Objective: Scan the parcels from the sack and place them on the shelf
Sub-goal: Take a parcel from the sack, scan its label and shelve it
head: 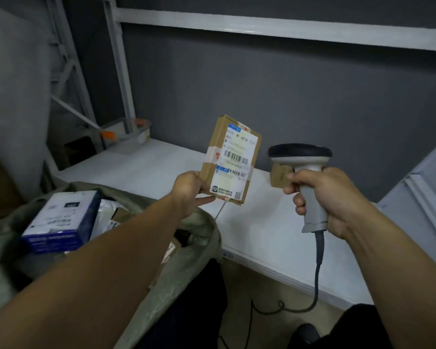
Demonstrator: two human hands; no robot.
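Note:
My left hand grips the lower left corner of a small brown cardboard parcel and holds it upright above the white shelf, its barcode label facing me. To its right, my right hand grips the handle of a grey barcode scanner; the scanner's dark head sits level with the parcel, a little apart from it. An olive sack lies open at lower left, holding a blue and white box and other parcels.
A small brown box stands on the shelf behind the scanner. A clear plastic bin sits at the shelf's far left by the white uprights. The scanner's cable hangs down past the shelf's front edge. A grey wall backs the shelf.

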